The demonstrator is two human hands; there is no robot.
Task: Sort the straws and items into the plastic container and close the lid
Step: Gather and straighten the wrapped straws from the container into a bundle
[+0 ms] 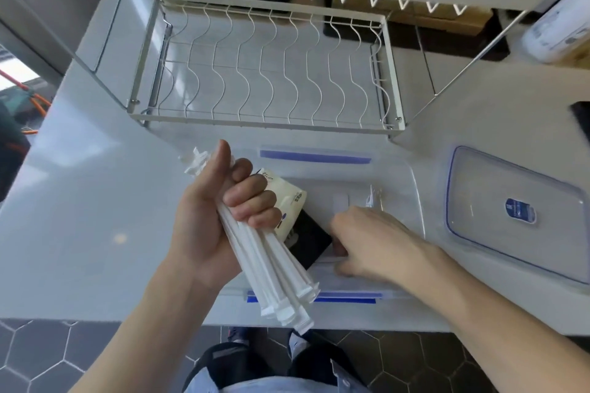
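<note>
Over the clear container (412,175), I see my left hand (204,220) clamped round 1 bundle of white wrapped straws (271,271); my right hand (376,242) reaches inside, fingers hidden, grip unclear. 1 lid (510,210) lies right.

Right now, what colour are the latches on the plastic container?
Blue, on the clear plastic container's latches; the head view shows it.

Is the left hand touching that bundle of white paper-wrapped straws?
Touching. The head view shows the left hand with fingers and thumb curled round the bundle of white paper-wrapped straws, above the clear plastic container.
</note>
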